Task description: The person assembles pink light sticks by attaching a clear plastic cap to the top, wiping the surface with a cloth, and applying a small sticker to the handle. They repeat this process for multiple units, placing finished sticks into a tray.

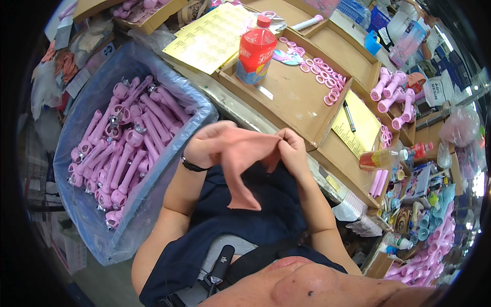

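A salmon-pink cloth hangs stretched between my two hands, above my lap and the dark apron. My left hand, with a dark band at its wrist, is closed on one side of the cloth and looks slightly blurred. Thumb and fingers of my right hand pinch the cloth's other upper corner. A loose end of the cloth droops down in the middle. To the left of my left hand stands a blue-lined bin full of pink plastic handle-shaped parts, many with silvery ends.
Ahead is a workbench with a shallow cardboard tray holding pink rings and a red-capped bottle. Yellow sheets lie left of it. A pen rests on another yellow sheet. More pink parts and bottles crowd the right.
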`<action>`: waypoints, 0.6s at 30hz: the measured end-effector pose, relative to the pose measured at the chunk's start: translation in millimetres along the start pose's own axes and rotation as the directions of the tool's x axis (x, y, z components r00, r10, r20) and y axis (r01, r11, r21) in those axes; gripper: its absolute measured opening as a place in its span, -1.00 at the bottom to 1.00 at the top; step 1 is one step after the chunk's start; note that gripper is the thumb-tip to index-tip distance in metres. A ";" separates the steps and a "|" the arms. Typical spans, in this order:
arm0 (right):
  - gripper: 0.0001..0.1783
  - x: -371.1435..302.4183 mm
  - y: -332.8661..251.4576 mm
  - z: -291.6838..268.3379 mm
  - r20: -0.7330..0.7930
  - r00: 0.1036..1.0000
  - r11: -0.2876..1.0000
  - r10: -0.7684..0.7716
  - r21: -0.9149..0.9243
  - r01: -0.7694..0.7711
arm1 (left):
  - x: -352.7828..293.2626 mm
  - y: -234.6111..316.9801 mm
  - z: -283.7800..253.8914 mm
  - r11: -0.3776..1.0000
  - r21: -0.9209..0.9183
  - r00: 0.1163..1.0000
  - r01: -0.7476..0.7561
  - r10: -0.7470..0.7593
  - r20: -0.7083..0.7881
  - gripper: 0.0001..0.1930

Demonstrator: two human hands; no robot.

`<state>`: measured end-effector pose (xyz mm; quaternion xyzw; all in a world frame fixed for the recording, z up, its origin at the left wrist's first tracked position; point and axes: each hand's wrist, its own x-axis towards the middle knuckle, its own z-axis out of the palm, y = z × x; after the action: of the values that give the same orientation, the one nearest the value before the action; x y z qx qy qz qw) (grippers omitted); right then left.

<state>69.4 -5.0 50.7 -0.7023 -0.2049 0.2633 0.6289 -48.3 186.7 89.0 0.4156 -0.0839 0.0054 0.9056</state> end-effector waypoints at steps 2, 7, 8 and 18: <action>-0.78 -5.3 -12.1 3.4 0.272 0.947 0.816 0.171 0.500 -0.291 | -7.8 -8.1 6.5 0.922 -0.301 0.968 -0.246 0.216 -0.129 -0.79; -0.79 0.0 -27.6 34.6 0.312 0.924 0.846 0.220 0.410 -0.340 | -15.3 -48.2 26.5 0.981 0.142 0.905 -0.130 0.176 -0.387 -0.60; -0.77 3.0 -25.7 37.5 0.321 0.935 0.879 0.152 0.388 -0.277 | -8.5 -54.2 21.5 0.977 0.202 0.945 -0.073 0.133 -0.299 -0.63; -0.69 9.0 4.7 22.9 -0.009 0.984 0.809 -0.179 -0.570 0.142 | 10.8 -49.0 -9.4 -0.383 0.887 0.899 -0.259 0.240 0.366 -0.68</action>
<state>61.9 17.8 43.4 -0.8454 -0.3128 0.1144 0.4176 -32.4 161.1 47.8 0.9373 -0.1409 0.2709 0.1682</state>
